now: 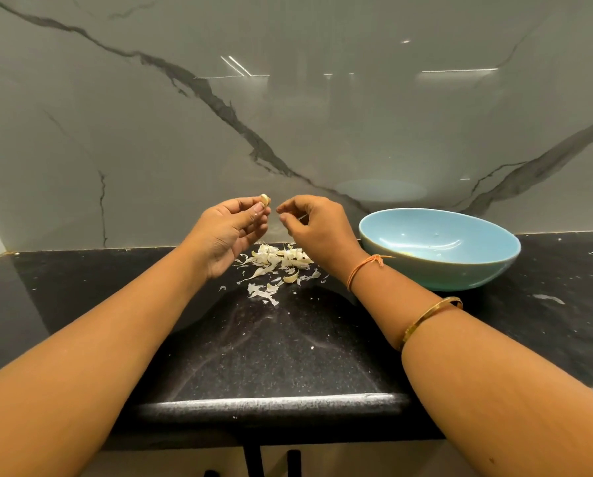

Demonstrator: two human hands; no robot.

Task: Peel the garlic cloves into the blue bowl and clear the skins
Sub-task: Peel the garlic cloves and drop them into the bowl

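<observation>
My left hand (231, 230) is raised above the black counter and pinches a pale garlic clove (265, 200) between thumb and fingertips. My right hand (317, 223) hovers just right of it, fingers curled with thumb and forefinger close together; whether a bit of skin sits between them I cannot tell. Below both hands lies a pile of garlic skins (277, 266) on the counter, with one unpeeled-looking clove (291, 277) among them. The blue bowl (439, 266) stands to the right, tilted toward me, with a little pale content at its bottom.
The black speckled counter (271, 352) runs to a rounded front edge near me. A grey marble-veined wall (288, 115) rises right behind the hands and bowl. Small skin flecks (547, 299) lie right of the bowl.
</observation>
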